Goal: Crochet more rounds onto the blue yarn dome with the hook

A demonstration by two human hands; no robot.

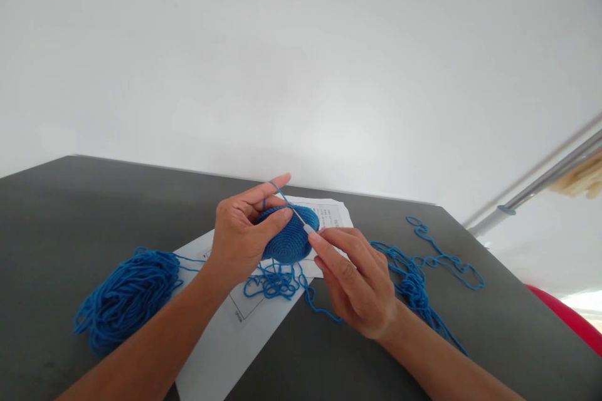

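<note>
My left hand [242,232] pinches a round blue crocheted piece [290,239] above the table, with a strand of blue yarn running over its raised index finger. My right hand [356,279] grips a crochet hook [301,220] whose thin metal tip points up and left into the piece's upper edge. Loose blue yarn [277,282] trails down from the piece onto a printed white sheet of paper [235,332].
A heap of blue yarn [125,294] lies at the left on the dark grey table [70,213]. More tangled blue yarn [423,269] spreads at the right. A white wall stands behind; a metal rail [540,185] and a red object [569,319] sit at the right.
</note>
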